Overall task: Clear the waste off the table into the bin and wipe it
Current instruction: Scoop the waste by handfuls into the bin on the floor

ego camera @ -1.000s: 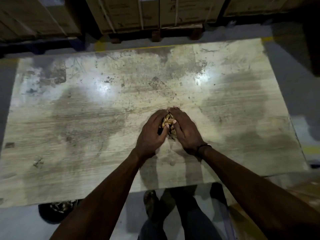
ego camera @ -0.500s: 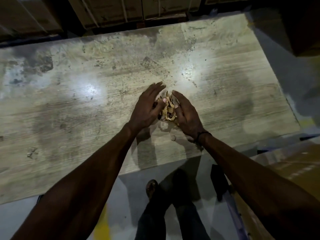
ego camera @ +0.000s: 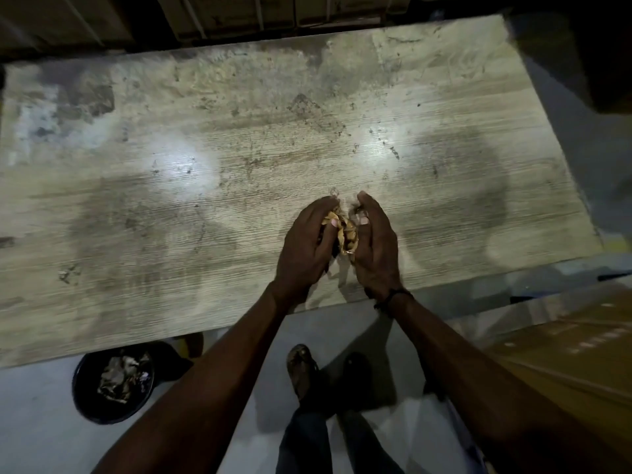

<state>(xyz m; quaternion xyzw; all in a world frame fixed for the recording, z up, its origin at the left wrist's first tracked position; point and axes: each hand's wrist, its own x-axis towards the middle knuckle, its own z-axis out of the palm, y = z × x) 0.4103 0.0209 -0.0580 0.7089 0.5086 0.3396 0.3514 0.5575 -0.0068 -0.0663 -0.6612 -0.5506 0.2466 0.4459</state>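
Observation:
A clump of yellowish-brown waste scraps [ego camera: 346,232] sits cupped between both my hands, lifted just above the near edge of the worn wooden table [ego camera: 171,217]. My left hand [ego camera: 304,248] curls around the clump's left side with its thumb on top. Pressed against the right side is my right hand [ego camera: 374,248], fingers curled over the scraps. A few small crumbs [ego camera: 333,191] lie on the table just beyond my fingertips. The black round bin [ego camera: 113,381] stands on the floor at the lower left, partly under the table edge, with crumpled waste inside.
Stacked cardboard boxes [ego camera: 239,15] line the far side of the table. A brown box [ego camera: 564,340] lies at the right by the table's near corner. My legs and shoes [ego camera: 301,367] are on the grey floor below the hands. Fine dirt specks cover the tabletop.
Both hands closed tighter round the scraps and drew back toward the table's near edge, lifting the clump. The view tipped down and the bin came into sight.

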